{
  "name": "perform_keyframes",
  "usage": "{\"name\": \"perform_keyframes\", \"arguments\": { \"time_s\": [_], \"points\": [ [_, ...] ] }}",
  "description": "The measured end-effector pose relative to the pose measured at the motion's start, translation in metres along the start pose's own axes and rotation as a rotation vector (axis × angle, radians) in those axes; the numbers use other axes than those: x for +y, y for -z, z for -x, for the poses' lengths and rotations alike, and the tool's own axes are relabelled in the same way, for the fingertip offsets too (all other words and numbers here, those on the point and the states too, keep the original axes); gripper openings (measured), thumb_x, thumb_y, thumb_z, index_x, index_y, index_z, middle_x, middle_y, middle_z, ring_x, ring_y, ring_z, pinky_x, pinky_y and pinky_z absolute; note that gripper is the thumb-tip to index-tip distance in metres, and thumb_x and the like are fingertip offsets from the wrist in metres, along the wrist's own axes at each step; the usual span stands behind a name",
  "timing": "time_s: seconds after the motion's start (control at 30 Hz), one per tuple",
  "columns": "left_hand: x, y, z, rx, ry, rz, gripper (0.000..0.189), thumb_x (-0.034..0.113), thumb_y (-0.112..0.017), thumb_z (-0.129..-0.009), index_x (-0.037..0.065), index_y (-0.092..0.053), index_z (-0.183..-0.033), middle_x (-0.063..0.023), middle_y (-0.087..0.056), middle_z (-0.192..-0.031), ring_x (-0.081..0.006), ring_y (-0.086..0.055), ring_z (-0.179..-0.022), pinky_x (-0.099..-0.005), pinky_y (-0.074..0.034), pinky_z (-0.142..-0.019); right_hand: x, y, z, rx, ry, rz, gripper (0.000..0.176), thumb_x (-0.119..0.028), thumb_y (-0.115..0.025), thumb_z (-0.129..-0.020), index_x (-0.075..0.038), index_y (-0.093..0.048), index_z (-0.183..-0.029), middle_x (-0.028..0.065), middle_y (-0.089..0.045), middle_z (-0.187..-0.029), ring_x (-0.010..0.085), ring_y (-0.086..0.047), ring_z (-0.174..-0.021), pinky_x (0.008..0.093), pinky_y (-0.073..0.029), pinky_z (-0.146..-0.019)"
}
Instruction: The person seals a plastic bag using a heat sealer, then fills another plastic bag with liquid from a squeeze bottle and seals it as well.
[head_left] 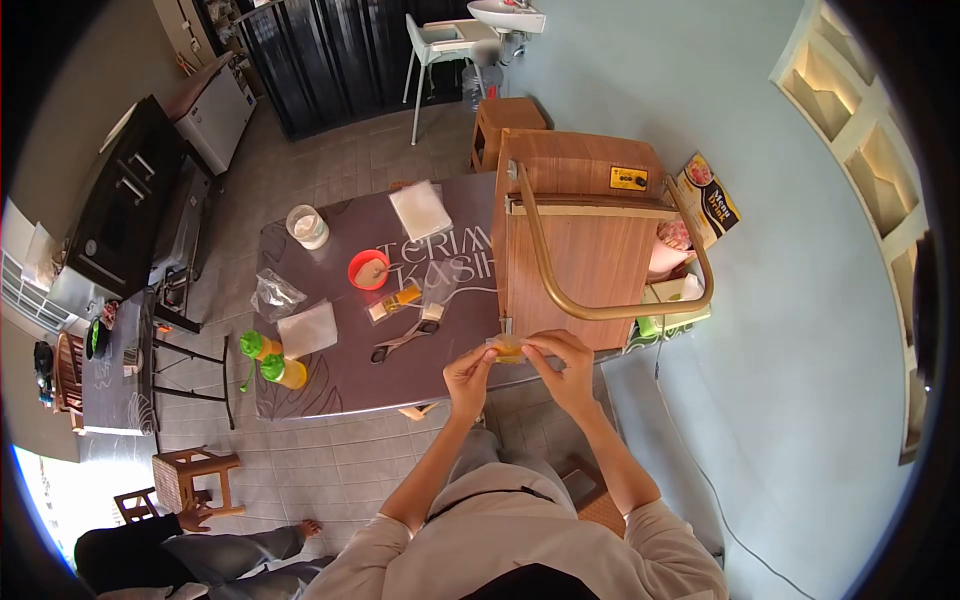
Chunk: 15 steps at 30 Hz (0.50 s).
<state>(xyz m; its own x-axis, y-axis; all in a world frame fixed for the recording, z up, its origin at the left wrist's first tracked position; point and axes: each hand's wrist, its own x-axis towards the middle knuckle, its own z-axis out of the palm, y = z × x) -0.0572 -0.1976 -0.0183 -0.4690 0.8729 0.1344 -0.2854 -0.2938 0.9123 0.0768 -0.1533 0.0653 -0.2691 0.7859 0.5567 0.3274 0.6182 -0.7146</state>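
My left hand (469, 376) and my right hand (565, 374) pinch a small clear plastic packet (508, 349) with orange-yellow contents, stretched between their fingertips. They hold it at the front edge of a wood-patterned box-shaped machine (580, 245) with a bent bronze-coloured bar (600, 313) and a yellow label. Left of my hands, scissors (405, 341) with dark handles lie on the dark table (400, 385). Just behind the scissors is another clear packet (395, 301) holding something orange. A small pale block (432, 312) sits beside them.
On the table are a red bowl (368, 270), a white-filled jar (307, 228), stacks of plastic sheets (309, 330), and green-capped squeeze bottles (284, 371). Another person (190, 550) is at lower left near a stool (195, 480). A wall (760, 330) stands at right.
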Motion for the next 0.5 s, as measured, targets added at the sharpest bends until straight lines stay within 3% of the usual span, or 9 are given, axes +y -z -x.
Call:
{"name": "perform_keyframes", "arguments": {
  "time_s": [0.1,0.17,0.23,0.27,0.33,0.43,0.47,0.5],
  "points": [
    [-0.013,0.003,-0.011,-0.041,-0.039,-0.011,0.019,0.003,-0.061,-0.081,-0.004,-0.063,-0.099,-0.0073,-0.064,-0.086,-0.0069,-0.055,-0.076,-0.017,-0.044,-0.067,0.014,0.011,0.014,0.112,-0.03,0.096,0.012,-0.004,-0.068,-0.069,-0.003,-0.065,-0.081,0.0094,-0.062,-0.086,0.0217,-0.059,-0.078,0.0292,-0.044,-0.068],
    [-0.019,0.003,-0.019,-0.054,-0.059,-0.007,0.019,0.002,-0.061,-0.081,-0.004,-0.063,-0.099,-0.0076,-0.064,-0.087,-0.007,-0.055,-0.077,-0.0172,-0.044,-0.067,0.027,0.027,0.026,0.355,0.216,0.484,0.02,-0.003,-0.069,-0.064,-0.008,-0.064,-0.084,0.0082,-0.056,-0.099,0.0241,-0.054,-0.094,0.0324,-0.041,-0.075],
    [-0.021,0.003,-0.027,-0.072,-0.005,-0.016,0.019,0.002,-0.061,-0.081,-0.004,-0.063,-0.099,-0.0083,-0.064,-0.088,-0.0079,-0.056,-0.079,-0.0178,-0.044,-0.068,0.049,0.037,0.024,0.596,0.22,0.684,0.021,-0.009,-0.068,-0.063,-0.015,-0.064,-0.083,0.0049,-0.053,-0.102,0.027,-0.048,-0.1,0.0415,-0.033,-0.084],
    [-0.023,0.003,-0.032,-0.068,-0.009,-0.018,0.019,0.002,-0.061,-0.081,-0.004,-0.063,-0.099,-0.0083,-0.064,-0.088,-0.0079,-0.056,-0.079,-0.0178,-0.044,-0.068,0.055,0.046,0.018,0.595,0.223,0.678,0.021,-0.009,-0.068,-0.063,-0.015,-0.064,-0.083,0.0049,-0.053,-0.102,0.027,-0.048,-0.1,0.0415,-0.033,-0.084],
    [-0.029,0.001,-0.042,-0.084,-0.01,-0.025,0.017,0.004,-0.061,-0.082,-0.004,-0.064,-0.096,-0.0063,-0.064,-0.089,-0.0087,-0.057,-0.081,-0.0198,-0.045,-0.075,0.05,0.07,-0.012,0.511,0.196,1.044,0.021,-0.01,-0.064,-0.063,-0.017,-0.063,-0.083,0.002,-0.053,-0.096,0.0248,-0.049,-0.1,0.0466,-0.024,-0.091],
    [-0.026,-0.007,-0.053,-0.059,0.006,-0.045,0.018,0.006,-0.061,-0.083,-0.004,-0.063,-0.097,-0.0052,-0.064,-0.088,-0.0082,-0.057,-0.081,-0.0195,-0.044,-0.074,0.054,0.1,-0.04,0.321,0.262,0.931,0.021,-0.01,-0.061,-0.062,-0.019,-0.063,-0.081,-0.0018,-0.053,-0.095,0.0213,-0.05,-0.101,0.0486,-0.018,-0.096],
    [-0.025,-0.011,-0.055,-0.054,0.007,-0.042,0.018,0.006,-0.061,-0.083,-0.004,-0.063,-0.097,-0.0052,-0.064,-0.088,-0.0082,-0.057,-0.081,-0.0195,-0.044,-0.074,0.054,0.102,-0.048,0.301,0.293,0.922,0.02,-0.008,-0.06,-0.058,-0.019,-0.062,-0.074,-0.0055,-0.054,-0.087,0.0158,-0.053,-0.09,0.0456,-0.018,-0.098],
    [-0.024,-0.014,-0.057,-0.018,0.018,-0.012,0.019,0.006,-0.061,-0.083,-0.004,-0.063,-0.099,-0.0056,-0.064,-0.089,-0.0079,-0.056,-0.081,-0.0192,-0.044,-0.072,0.053,0.106,-0.05,0.302,0.295,0.921,0.02,-0.008,-0.06,-0.058,-0.019,-0.062,-0.074,-0.0055,-0.054,-0.087,0.0158,-0.053,-0.09,0.0456,-0.018,-0.098]
  ]
}}
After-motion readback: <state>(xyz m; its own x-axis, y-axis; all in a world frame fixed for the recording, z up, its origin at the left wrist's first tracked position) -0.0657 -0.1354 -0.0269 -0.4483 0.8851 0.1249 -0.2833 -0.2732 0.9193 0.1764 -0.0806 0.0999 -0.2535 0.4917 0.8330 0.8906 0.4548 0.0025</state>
